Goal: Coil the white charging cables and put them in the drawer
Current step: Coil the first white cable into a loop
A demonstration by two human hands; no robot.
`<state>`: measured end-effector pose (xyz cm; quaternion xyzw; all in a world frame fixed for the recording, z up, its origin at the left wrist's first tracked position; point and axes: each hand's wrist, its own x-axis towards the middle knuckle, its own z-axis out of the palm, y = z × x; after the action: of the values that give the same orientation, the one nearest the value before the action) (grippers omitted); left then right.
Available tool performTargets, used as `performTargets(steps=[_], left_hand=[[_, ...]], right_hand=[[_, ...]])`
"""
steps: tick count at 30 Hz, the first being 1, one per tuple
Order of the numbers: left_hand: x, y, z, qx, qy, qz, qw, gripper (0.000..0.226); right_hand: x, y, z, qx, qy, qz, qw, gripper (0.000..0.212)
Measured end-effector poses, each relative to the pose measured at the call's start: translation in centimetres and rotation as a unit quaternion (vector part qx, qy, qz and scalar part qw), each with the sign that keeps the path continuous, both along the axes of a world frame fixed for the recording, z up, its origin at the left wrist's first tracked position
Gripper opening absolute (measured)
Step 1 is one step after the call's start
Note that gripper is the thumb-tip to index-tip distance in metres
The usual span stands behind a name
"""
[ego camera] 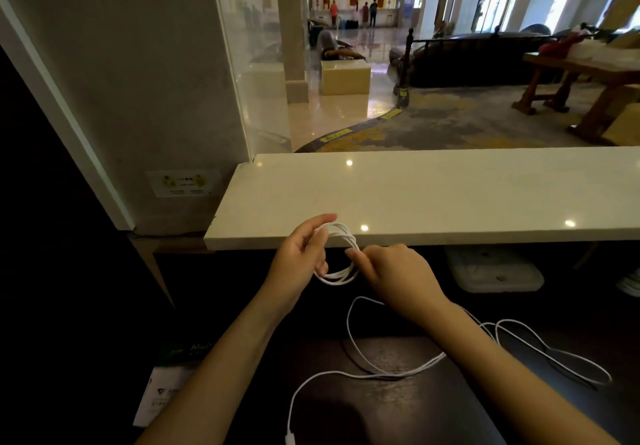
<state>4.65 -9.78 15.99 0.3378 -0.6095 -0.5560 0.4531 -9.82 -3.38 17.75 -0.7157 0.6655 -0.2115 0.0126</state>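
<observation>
While our left hand [300, 261] holds the coil [341, 276] round its curled fingers [318, 242], before the counter [450, 195] edge, our right hand [394, 273] pinches the coil's side. We should draw slack from the cable [348, 323] on the desk [398, 413] evenly, matching each turn; whether that loose run is the same cable, we cannot quite tell.

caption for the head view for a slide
Left hand and right hand coil a thin white charging cable beside a pale stone counter, more loose white cable on the dark desk.
</observation>
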Motion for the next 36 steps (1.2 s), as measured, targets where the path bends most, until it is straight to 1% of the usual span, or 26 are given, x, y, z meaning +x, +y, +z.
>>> performTargets(steps=[2, 3, 4, 6, 8, 13, 16, 17, 18, 19, 20, 21, 22, 23, 24, 25, 26, 27, 28, 32, 34, 36], left_hand=[[0.8, 0.3, 0.0, -0.021, -0.096, -0.061, 0.993, 0.02], [0.9, 0.4, -0.1, -0.018, -0.124, -0.069, 0.99, 0.015], [0.9, 0.6, -0.1, -0.004, -0.126, -0.069, 0.99, 0.011], [0.5, 0.9, -0.4, 0.03, -0.094, -0.059, 0.993, 0.015], [-0.1, 1.2, -0.5, 0.051, -0.069, -0.05, 0.995, 0.016], [-1.4, 1.6, -0.9, 0.06, -0.054, -0.04, 0.996, 0.015], [-2.2, 1.9, -1.1, 0.094, -0.04, -0.045, 0.994, 0.018], [-2.3, 1.9, -1.0, 0.114, -0.03, -0.055, 0.991, 0.019], [-2.3, 1.8, -0.9, 0.142, -0.013, -0.069, 0.987, 0.02], [-2.2, 1.7, -0.8, 0.176, 0.008, -0.087, 0.981, 0.02], [-2.1, 1.7, -0.8, 0.208, 0.032, -0.112, 0.971, 0.02], [-2.1, 1.7, -0.7, 0.232, 0.05, -0.141, 0.961, 0.018], [-2.2, 1.8, -0.7, 0.246, 0.058, -0.169, 0.953, 0.018], [-2.4, 2.1, -0.7, 0.256, 0.061, -0.192, 0.945, 0.021], [-2.7, 2.4, -0.6, 0.27, 0.067, -0.212, 0.937, 0.028], [-3.1, 2.5, -0.7, 0.287, 0.08, -0.225, 0.928, 0.036], [-3.5, 2.6, -0.7, 0.304, 0.098, -0.232, 0.919, 0.043], [-3.8, 2.6, -0.6, 0.316, 0.115, -0.236, 0.912, 0.046], [-4.1, 2.6, -0.6, 0.32, 0.123, -0.234, 0.91, 0.046], [-4.5, 2.6, -0.7, 0.312, 0.109, -0.208, 0.921, 0.035], [-4.5, 2.6, -0.6, 0.321, 0.117, -0.204, 0.917, 0.032], [-4.7, 2.6, -0.5, 0.33, 0.131, -0.209, 0.911, 0.031]], right_hand=[[-0.4, 0.2, 0.0, 0.01, 0.017, 0.016, 1.0, 0.047], [-0.6, 0.3, 0.0, 0.014, 0.026, 0.024, 0.999, 0.047], [-0.7, 0.3, 0.1, 0.015, 0.028, 0.03, 0.999, 0.048], [-0.9, 0.4, 0.2, 0.008, 0.024, 0.038, 0.999, 0.05], [-1.1, 0.7, 0.0, -0.019, 0.036, 0.041, 0.998, 0.052], [-1.8, 2.0, -2.0, -0.123, 0.089, 0.015, 0.988, 0.046], [-2.6, 2.5, -2.9, -0.15, 0.091, -0.011, 0.984, 0.043], [-3.0, 2.7, -3.3, -0.145, 0.076, -0.021, 0.986, 0.042], [-3.3, 2.8, -3.5, -0.111, 0.052, -0.026, 0.992, 0.04], [-3.7, 2.8, -3.6, -0.053, 0.014, -0.019, 0.998, 0.036], [-4.2, 2.8, -3.6, 0.019, -0.056, -0.005, 0.998, 0.028], [-4.7, 2.7, -3.2, 0.092, -0.145, 0.014, 0.985, 0.021], [-5.1, 2.6, -2.7, 0.152, -0.238, 0.031, 0.959, 0.025], [-5.4, 2.5, -2.1, 0.194, -0.33, 0.044, 0.923, 0.032], [-5.7, 2.4, -1.6, 0.222, -0.41, 0.049, 0.883, 0.032], [-5.8, 2.3, -1.3, 0.236, -0.474, 0.05, 0.847, 0.029], [-5.9, 2.3, -1.1, 0.238, -0.512, 0.051, 0.824, 0.026], [-5.9, 2.3, -1.1, 0.232, -0.527, 0.054, 0.816, 0.024], [-5.9, 2.3, -1.3, 0.224, -0.528, 0.06, 0.817, 0.023], [-6.3, 2.1, -2.0, 0.207, -0.522, 0.064, 0.825, 0.024], [-6.6, 1.9, -2.1, 0.188, -0.526, 0.084, 0.825, 0.028], [-6.9, 1.7, -1.8, 0.163, -0.52, 0.114, 0.831, 0.026]])
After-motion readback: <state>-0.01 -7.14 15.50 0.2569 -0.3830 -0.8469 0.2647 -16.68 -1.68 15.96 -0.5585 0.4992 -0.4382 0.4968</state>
